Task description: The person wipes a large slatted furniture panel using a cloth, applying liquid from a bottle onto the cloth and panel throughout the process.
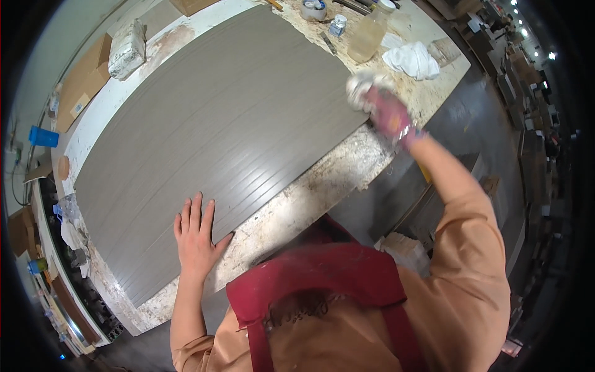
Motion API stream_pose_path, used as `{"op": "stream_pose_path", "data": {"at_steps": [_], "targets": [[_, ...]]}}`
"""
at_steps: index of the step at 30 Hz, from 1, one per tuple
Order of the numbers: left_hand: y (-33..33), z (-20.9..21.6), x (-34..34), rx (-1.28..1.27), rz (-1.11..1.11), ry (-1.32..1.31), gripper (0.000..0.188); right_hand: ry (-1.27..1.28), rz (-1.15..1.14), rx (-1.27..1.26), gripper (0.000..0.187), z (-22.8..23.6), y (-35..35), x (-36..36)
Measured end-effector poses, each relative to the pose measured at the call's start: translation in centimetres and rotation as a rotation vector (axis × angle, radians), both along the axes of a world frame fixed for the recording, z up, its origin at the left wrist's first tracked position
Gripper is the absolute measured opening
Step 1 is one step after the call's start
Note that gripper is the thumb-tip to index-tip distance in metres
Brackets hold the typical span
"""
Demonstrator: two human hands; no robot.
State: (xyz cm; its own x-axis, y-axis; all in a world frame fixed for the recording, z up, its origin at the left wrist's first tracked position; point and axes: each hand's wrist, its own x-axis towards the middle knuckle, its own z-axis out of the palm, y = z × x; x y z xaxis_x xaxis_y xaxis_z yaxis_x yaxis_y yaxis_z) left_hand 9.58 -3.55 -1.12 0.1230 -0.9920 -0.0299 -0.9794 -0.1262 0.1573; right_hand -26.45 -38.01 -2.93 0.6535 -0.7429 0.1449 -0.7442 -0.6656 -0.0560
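A large grey panel point(211, 124) with fine wood-like lines lies flat across the worktable. My bare left hand point(197, 239) rests on its near edge, fingers stretched out and thumb apart. At the panel's right end is my right hand point(389, 111) in a pinkish-red glove, blurred by motion. Its fingers are closed round a white cloth point(367, 87), bunched up and touching the panel's right edge. Light glints off the panel's surface near its front.
The stained worktable point(334, 167) shows around the panel. Beyond my right hand stand a jug of yellowish liquid point(370, 34), a small bottle point(338, 25) and a crumpled white rag point(412, 60). A wrapped white bundle point(128, 49), cardboard box point(85, 84) and blue cup point(43, 136) sit at the left.
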Motion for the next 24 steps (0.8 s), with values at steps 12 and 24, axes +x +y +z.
{"op": "stream_pose_path", "data": {"at_steps": [12, 24], "targets": [[11.0, -0.4, 6.2, 0.04, 0.369, -0.155, 0.102, 0.034, 0.176, -0.174, 0.047, -0.4, 3.0, 3.8], [17.5, -0.7, 10.9, 0.028, 0.482, -0.116, 0.109, -0.171, 0.786, 0.222, 0.052, 0.2, 18.2, 21.1]]}}
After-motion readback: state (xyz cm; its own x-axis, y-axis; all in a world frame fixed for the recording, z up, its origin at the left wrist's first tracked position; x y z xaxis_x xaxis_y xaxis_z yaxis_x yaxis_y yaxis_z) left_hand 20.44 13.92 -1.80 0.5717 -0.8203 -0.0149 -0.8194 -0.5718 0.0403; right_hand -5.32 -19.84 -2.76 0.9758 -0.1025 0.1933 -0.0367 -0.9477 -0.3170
